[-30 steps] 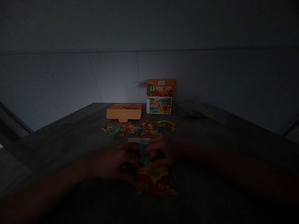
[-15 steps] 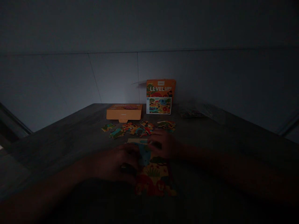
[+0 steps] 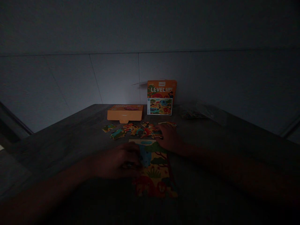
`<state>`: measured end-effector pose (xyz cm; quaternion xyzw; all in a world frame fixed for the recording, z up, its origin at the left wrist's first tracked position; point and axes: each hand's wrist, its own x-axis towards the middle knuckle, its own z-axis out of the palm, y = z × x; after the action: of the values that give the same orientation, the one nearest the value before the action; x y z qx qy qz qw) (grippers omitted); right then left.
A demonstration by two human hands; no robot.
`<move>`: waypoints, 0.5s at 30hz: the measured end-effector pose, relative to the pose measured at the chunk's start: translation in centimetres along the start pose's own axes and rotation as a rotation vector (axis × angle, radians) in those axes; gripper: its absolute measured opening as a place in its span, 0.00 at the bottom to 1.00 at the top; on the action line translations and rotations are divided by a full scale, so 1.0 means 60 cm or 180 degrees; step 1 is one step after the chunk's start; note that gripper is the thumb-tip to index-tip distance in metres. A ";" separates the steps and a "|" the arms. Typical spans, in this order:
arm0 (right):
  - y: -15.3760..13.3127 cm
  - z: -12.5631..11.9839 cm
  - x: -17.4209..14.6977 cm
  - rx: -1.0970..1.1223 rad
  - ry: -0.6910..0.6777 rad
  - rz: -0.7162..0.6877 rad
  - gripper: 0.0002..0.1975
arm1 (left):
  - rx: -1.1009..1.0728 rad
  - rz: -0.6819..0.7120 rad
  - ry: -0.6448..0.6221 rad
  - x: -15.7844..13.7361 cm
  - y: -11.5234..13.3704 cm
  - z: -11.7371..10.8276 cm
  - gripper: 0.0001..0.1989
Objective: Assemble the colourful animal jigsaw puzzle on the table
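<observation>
A partly joined jigsaw puzzle (image 3: 153, 172) lies flat in front of me, with a blue elephant, green trees and red lions on it. At its left edge rests my left hand (image 3: 123, 161), fingers curled inward. Whatever it may hold is hidden in the dark. Beyond the puzzle's upper right corner, my right hand (image 3: 170, 137) reaches over loose puzzle pieces (image 3: 136, 129), its thumb and fingers apart. Part of the pile is covered by that hand, and I see nothing held in it.
An orange box (image 3: 125, 114) lies behind the pieces. Upright beside it stands an orange "LEVEL UP!" box (image 3: 161, 89) with a white-bordered picture card (image 3: 159, 106) in front. A clear plastic bag (image 3: 211, 114) lies at the back right of the grey table (image 3: 77, 131). The light is very dim.
My right hand has moved from the top of the puzzle away to the loose pieces, uncovering the puzzle's upper part. My left hand stays at the left edge, shifted slightly.
</observation>
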<state>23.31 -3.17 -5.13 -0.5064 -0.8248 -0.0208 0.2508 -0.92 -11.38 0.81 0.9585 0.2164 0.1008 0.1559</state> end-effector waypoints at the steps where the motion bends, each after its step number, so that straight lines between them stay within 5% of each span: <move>1: 0.002 0.002 0.000 0.0027 0.0022 -0.0013 0.21 | 0.0028 -0.0042 0.0012 0.000 -0.002 0.001 0.05; 9: 0.011 0.007 0.003 -0.0088 0.0243 0.0093 0.21 | 0.0274 -0.0496 0.0519 -0.008 -0.030 0.011 0.09; 15: -0.005 0.000 0.000 0.0035 -0.0040 -0.0349 0.20 | 0.0484 -0.0701 0.0695 -0.004 -0.044 0.012 0.15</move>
<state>23.08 -3.31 -5.06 -0.4592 -0.8529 -0.0268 0.2468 -1.95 -9.44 -0.81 0.9214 0.3428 0.1700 0.0685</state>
